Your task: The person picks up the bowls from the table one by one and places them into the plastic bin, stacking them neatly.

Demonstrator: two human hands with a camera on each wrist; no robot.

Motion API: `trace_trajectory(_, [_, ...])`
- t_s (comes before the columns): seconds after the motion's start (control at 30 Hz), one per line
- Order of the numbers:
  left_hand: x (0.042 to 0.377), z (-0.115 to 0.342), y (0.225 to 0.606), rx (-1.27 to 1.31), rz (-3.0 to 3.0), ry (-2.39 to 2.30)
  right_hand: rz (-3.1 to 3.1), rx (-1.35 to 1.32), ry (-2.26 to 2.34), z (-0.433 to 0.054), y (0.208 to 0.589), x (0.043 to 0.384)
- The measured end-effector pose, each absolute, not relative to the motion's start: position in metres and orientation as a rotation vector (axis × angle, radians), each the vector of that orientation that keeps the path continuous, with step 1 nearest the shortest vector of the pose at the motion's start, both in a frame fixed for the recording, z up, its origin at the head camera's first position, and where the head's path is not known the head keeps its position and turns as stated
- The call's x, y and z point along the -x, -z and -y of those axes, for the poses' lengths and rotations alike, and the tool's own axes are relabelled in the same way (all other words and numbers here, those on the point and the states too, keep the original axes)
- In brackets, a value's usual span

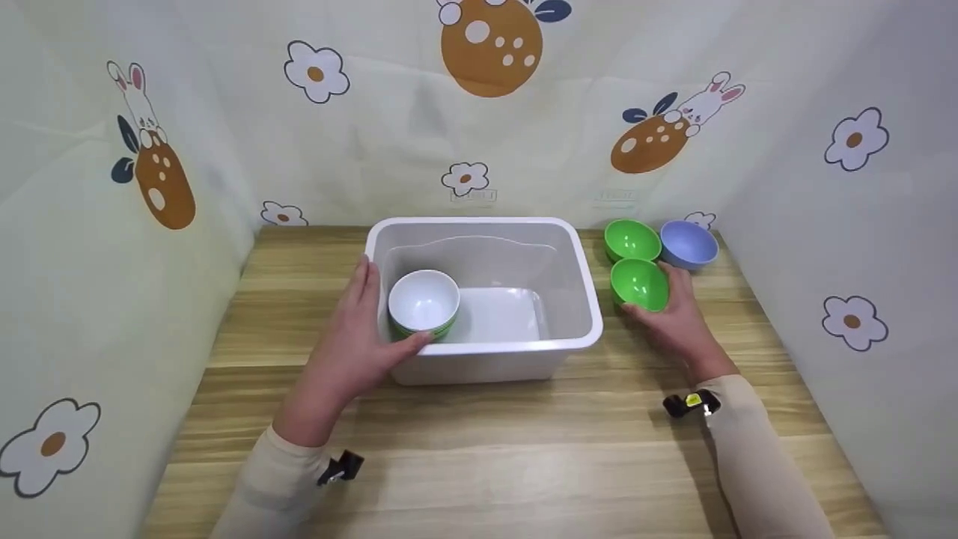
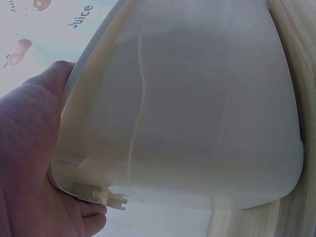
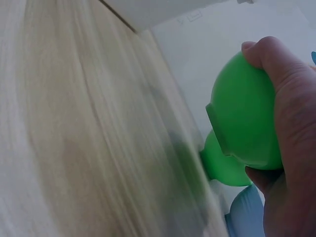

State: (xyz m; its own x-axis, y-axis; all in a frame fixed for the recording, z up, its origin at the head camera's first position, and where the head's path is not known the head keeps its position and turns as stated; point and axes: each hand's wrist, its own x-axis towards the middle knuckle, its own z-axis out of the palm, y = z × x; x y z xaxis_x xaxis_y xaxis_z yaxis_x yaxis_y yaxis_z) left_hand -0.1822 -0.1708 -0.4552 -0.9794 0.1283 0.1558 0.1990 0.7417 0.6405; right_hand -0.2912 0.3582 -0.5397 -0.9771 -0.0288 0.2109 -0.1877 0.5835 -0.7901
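A white plastic bin (image 1: 524, 346) stands on the table, and my left hand (image 1: 352, 344) grips its front left corner, thumb over the front rim. Close-up in the left wrist view, the left hand (image 2: 29, 153) is at the rim. Inside the bin at left sits a stack with a white bowl (image 1: 423, 298) on top and green edges below. My right hand (image 1: 677, 322) pinches a green bowl (image 1: 640, 284) by its sides. The right wrist view shows this green bowl (image 3: 244, 113) tilted, its base off the table.
Behind the held bowl are another green bowl (image 1: 632, 238) and a blue bowl (image 1: 688, 243), side by side at the table's back right. Patterned cloth walls (image 1: 374, 135) enclose the wooden table (image 1: 479, 457) at the back and both sides.
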Motion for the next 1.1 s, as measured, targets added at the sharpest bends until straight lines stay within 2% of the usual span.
trace_trajectory(1.1, [0.182, 0.170, 0.456, 0.258, 2.831, 1.040, 2.688, -0.370, -1.278, -0.347, 0.471, 0.282])
